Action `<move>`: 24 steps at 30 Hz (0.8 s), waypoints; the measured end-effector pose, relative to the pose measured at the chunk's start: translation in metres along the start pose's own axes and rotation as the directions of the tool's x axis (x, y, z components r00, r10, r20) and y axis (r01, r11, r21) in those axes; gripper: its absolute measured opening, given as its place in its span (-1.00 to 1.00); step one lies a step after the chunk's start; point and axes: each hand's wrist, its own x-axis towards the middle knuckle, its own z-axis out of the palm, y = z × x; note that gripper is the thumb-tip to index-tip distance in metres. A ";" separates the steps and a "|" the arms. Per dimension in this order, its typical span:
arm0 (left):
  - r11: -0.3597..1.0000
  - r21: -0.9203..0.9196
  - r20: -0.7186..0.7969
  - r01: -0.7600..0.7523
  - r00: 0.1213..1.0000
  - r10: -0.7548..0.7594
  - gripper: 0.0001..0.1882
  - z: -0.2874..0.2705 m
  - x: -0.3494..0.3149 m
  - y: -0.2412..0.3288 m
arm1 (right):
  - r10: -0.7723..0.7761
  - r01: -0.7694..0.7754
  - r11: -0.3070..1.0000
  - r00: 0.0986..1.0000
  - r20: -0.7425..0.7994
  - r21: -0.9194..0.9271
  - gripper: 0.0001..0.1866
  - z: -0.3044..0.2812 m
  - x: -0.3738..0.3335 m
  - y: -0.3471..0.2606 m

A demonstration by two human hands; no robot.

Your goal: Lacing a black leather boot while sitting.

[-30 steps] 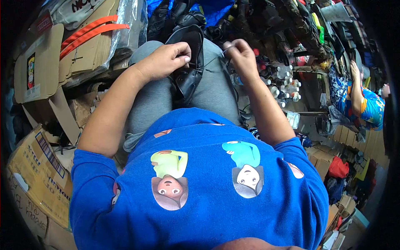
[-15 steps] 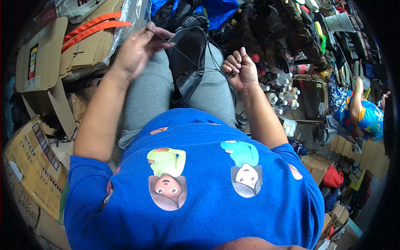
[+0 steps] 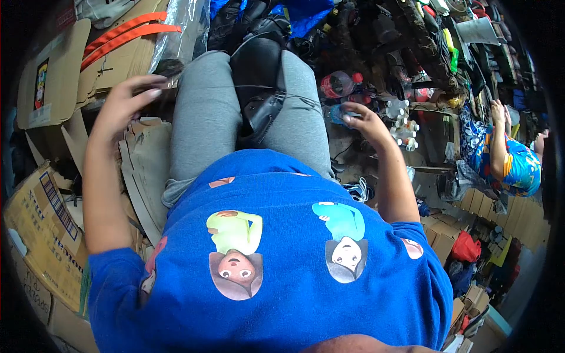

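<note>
Both hands have swung apart since the earlier frame, drawing a thread taut. Left hand [image 3: 126,103] is raised out to the side, its grip loosely pinching the thread [image 3: 218,88]; right hand [image 3: 365,123], grip pressed together, holds the other end. Between them, on the lap, lies the black shoe [image 3: 259,88]. Judging by this, a stitch is being tightened; next calls for a firm, even pull.

left hand [image 3: 120,106], right hand [image 3: 365,120] drawn wide apart off shoe [image 3: 259,88]
</note>
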 end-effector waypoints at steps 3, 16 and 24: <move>0.950 0.068 -0.465 -0.305 0.833 0.300 -0.54 0.008 -0.029 -0.016 | -0.080 0.089 0.991 0.993 -0.084 0.103 -0.30 -0.018 0.001 -0.016; 0.672 0.529 0.190 -0.518 0.844 0.501 -0.43 0.157 -0.012 0.033 | -0.315 0.350 0.601 0.930 0.189 -0.719 -0.38 0.075 0.042 -0.184; 0.653 0.527 0.238 -0.544 0.832 0.501 -0.49 0.149 -0.009 0.040 | -0.283 0.293 0.902 0.956 0.081 -0.317 -0.45 0.088 0.047 -0.155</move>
